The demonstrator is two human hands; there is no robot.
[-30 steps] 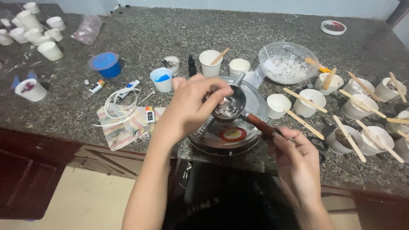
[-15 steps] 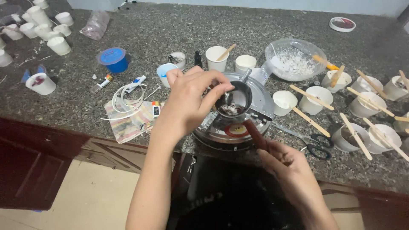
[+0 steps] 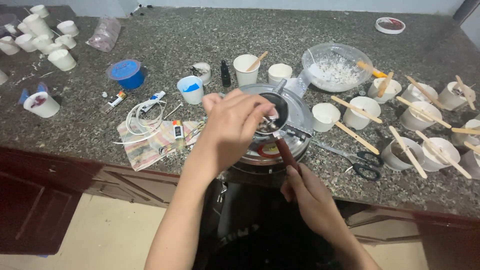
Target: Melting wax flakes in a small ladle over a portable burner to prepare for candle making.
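Right hand (image 3: 305, 192) is gripping the ladle (image 3: 274, 120) by its handle, fingers wrapped around it. Left hand (image 3: 232, 125) is hovering over the bowl, fingers pinching together.

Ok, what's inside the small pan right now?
Pale flakes show at the right side of the pan, by the left hand's fingertips. The left hand covers the rest. The right hand grips the handle.
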